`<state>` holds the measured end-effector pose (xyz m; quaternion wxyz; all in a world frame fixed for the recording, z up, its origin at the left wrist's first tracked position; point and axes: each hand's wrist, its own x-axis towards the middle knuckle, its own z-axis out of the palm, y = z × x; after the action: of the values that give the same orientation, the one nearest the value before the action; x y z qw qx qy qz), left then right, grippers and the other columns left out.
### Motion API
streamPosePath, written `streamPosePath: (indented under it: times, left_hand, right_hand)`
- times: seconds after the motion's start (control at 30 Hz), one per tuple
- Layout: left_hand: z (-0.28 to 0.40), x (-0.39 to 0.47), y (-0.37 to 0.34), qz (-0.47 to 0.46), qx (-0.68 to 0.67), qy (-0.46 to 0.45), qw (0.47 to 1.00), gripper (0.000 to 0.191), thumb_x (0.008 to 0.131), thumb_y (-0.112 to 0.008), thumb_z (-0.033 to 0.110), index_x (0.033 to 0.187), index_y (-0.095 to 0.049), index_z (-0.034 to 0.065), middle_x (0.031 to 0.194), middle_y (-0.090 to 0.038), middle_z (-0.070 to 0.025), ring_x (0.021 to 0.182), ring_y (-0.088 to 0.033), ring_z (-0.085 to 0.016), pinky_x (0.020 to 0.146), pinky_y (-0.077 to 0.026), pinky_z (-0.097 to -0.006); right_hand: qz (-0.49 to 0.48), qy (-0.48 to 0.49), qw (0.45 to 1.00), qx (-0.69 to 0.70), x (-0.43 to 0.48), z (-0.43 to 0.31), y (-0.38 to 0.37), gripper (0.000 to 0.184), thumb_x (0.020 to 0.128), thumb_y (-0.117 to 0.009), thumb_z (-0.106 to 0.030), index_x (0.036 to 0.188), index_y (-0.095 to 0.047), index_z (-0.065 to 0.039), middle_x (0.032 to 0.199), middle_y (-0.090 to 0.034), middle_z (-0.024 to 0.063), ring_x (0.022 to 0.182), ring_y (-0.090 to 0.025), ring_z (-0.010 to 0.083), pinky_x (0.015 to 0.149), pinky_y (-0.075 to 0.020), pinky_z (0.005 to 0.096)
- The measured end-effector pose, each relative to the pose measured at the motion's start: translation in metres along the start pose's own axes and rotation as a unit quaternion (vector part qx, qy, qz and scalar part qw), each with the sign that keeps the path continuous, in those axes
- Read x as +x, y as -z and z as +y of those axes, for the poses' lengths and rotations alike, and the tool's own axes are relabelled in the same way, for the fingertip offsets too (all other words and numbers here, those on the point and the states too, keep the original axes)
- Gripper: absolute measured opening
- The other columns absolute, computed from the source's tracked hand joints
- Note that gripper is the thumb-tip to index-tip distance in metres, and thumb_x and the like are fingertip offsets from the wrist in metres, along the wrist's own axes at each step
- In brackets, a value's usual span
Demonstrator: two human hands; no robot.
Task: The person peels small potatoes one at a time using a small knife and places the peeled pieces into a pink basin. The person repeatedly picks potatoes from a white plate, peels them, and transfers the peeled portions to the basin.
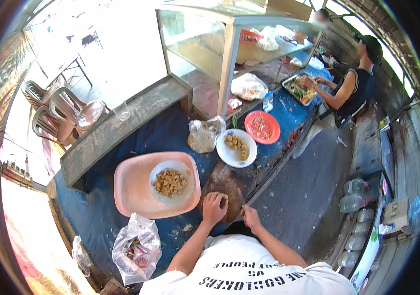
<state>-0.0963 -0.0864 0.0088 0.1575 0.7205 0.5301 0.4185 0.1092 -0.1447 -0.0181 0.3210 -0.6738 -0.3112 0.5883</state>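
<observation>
My left hand [214, 207] rests on a dark wooden cutting board [215, 177]. Its curled fingers hold a small brownish food ball [225, 197], mostly covered by them. To its right, my right hand [251, 218] grips a knife [241, 196] by a green handle, the blade pointing away from me over the board's edge. Ahead of the board, a white plate [224, 156] carries several round brown balls [235, 141]. On the left, a pink plastic tray [130, 188] holds a white bowl [189, 184] with a heap of cut brown pieces [169, 181].
A clear bag of scraps [136, 247] lies nearby on the blue-covered table [95, 217]. Beyond the plate are a knotted plastic bag [204, 136], a red plate of pale strips [262, 127] and a glass display case [228, 66]. Another person [355, 84] works over a metal tray [307, 99].
</observation>
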Motion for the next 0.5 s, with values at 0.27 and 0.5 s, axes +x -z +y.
streamPosePath:
  times: [0.27, 0.5]
  left_hand:
    - [-0.009, -0.005, -0.007, 0.005, -0.028, 0.041, 0.999, 0.013, 0.084, -0.079, 0.01, 0.095, -0.072, 0.0076, 0.102, -0.069, -0.0098, 0.106, -0.063, -0.033, 0.093, -0.049, -0.0443]
    - [-0.01, -0.005, -0.008, 0.008, -0.046, 0.069, 0.997, 0.015, 0.085, -0.08, 0.011, 0.097, -0.075, 0.0055, 0.107, -0.071, -0.0118, 0.106, -0.063, -0.033, 0.095, -0.05, -0.0452]
  right_hand:
    - [0.016, 0.138, 0.979, -0.152, 0.004, 0.009, -0.011, 0.053, 0.112, -0.044, -0.041, 0.079, -0.062, -0.003, 0.061, -0.052, 0.0014, 0.056, -0.051, 0.0125, 0.055, -0.0395, 0.0315]
    - [0.057, 0.159, 0.938, -0.302, -0.008, -0.023, -0.019, 0.042, 0.111, -0.042, -0.038, 0.098, -0.064, -0.005, 0.093, -0.071, 0.0215, 0.093, -0.066, 0.0475, 0.077, -0.05, 0.0541]
